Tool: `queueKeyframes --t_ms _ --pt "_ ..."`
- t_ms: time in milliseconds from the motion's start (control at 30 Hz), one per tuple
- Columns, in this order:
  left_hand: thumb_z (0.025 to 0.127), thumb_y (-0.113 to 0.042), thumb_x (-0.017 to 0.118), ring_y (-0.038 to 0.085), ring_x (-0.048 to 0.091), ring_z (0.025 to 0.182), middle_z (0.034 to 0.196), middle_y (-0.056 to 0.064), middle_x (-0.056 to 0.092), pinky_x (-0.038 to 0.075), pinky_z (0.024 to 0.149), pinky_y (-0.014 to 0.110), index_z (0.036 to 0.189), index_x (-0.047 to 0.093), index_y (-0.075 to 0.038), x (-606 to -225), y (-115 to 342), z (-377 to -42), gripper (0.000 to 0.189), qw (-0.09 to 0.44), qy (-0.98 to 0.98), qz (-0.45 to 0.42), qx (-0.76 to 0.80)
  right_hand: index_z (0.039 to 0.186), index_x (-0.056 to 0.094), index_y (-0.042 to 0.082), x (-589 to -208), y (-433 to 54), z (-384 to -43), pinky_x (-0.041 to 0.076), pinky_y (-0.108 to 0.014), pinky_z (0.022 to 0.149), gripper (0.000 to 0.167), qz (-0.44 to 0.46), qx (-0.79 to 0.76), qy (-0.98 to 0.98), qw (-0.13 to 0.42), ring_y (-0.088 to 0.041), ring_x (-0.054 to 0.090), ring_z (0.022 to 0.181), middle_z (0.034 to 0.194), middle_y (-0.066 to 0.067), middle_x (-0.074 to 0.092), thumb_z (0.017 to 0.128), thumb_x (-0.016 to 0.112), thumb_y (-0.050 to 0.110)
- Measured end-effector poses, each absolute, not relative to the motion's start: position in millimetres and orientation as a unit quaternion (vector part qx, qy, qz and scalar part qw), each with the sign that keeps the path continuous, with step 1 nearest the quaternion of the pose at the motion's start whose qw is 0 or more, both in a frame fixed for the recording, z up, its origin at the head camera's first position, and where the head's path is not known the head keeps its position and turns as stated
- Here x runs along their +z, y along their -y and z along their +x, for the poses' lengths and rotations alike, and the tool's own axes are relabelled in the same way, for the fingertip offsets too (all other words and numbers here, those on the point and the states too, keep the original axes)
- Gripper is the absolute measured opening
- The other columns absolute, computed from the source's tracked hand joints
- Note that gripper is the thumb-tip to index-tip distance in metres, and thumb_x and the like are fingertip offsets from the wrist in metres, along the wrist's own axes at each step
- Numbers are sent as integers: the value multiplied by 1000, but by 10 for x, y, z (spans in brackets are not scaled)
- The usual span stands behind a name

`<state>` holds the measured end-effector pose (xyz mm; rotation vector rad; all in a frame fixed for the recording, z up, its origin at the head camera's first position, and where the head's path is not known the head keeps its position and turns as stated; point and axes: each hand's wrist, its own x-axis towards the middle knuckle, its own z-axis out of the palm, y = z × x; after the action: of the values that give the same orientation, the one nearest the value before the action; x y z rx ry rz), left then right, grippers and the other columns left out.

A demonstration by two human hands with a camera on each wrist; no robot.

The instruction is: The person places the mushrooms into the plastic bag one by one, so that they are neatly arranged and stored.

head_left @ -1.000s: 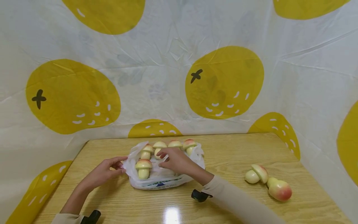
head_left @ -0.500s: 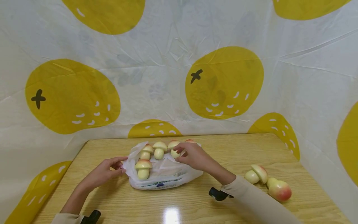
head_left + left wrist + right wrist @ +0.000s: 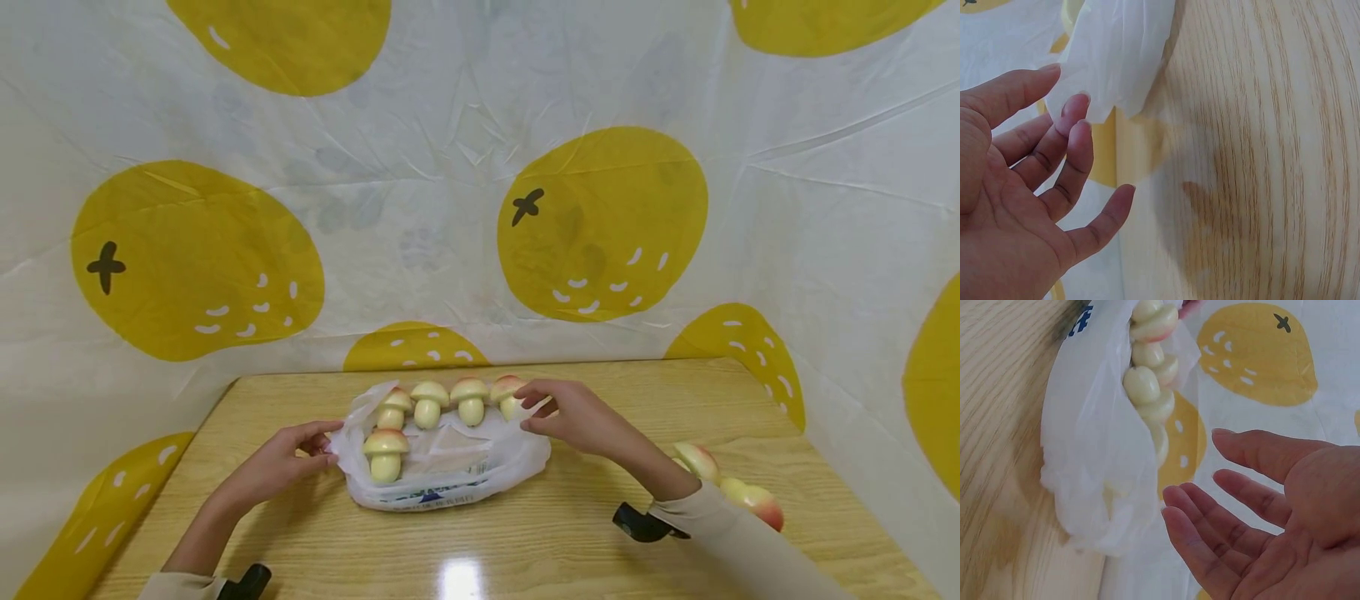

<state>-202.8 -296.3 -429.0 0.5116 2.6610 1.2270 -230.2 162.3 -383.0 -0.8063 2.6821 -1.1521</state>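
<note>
A translucent white plastic bag [image 3: 517, 458] with printing on its front lies on the wooden table, its mouth facing up. Several toy mushrooms [image 3: 386, 456], cream with reddish caps, sit in it: a row along the back and one at front left. My left hand [image 3: 273, 457] holds the bag's left edge between thumb and fingers, as the left wrist view shows near the plastic [image 3: 1116, 56]. At the bag's right end is my right hand [image 3: 585, 415], fingers loosely bent and nothing in them, beside the rightmost mushroom [image 3: 507, 400]. In the right wrist view its fingers [image 3: 1197, 519] are spread apart.
Two more toy mushrooms lie on the table [image 3: 465, 542] at the right, one nearer the back [image 3: 696, 461] and one in front [image 3: 753, 502], partly hidden by my right sleeve. A white cloth with yellow fruit prints [image 3: 600, 225] hangs behind and around the table.
My right hand has moved right across the bag, from above its middle to its right end, uncovering the back row of mushrooms. The left hand has stayed at the bag's left edge.
</note>
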Motion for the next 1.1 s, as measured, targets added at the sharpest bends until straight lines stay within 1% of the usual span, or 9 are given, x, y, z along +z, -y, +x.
queueKeyframes --t_ms 167,400,533,767,900,1100 --pt "99 -23 68 20 55 95 101 9 60 50 72 27 146 49 6 -4278 2962 -2012 59 89 -888 167 419 131 65 5 -3833 -1853 -2291 56 -32 76 42 -263 -374 -887 70 -28 68 101 119 -15 69 93 76 19" --pt "99 -23 68 21 54 95 102 10 60 50 72 27 147 48 6 -4273 2961 -2008 59 91 -888 168 419 134 63 7 -3813 -2110 -2244 57 -37 82 47 -258 -347 -899 74 -33 67 107 121 -11 68 91 78 19" --pt "99 -23 68 21 54 96 103 9 60 49 72 27 146 49 5 -4272 2955 -2013 59 92 -888 166 419 134 63 6 -3806 -2229 -2201 57 -38 82 47 -251 -349 -900 71 -35 67 107 121 -12 68 91 78 19" --pt "98 -23 69 21 54 96 103 9 60 48 73 27 146 50 4 -4281 2959 -2023 58 90 -890 164 417 133 63 4 -3861 -2438 -2154 58 -36 80 47 -236 -346 -906 63 -34 68 105 118 -12 68 90 78 18" --pt "98 -23 69 22 54 96 102 8 61 48 74 27 146 51 4 -4296 2967 -2030 58 88 -891 158 417 133 62 3 -3895 -2560 -2131 57 -38 81 49 -232 -344 -908 61 -34 67 105 117 -11 68 90 79 18" --pt "98 -24 69 21 55 96 102 8 61 50 74 27 146 51 3 -4306 2970 -2034 58 86 -892 154 417 133 63 4 -3912 -2730 -2075 57 -36 82 50 -218 -339 -913 61 -35 66 107 117 -10 68 89 80 21"
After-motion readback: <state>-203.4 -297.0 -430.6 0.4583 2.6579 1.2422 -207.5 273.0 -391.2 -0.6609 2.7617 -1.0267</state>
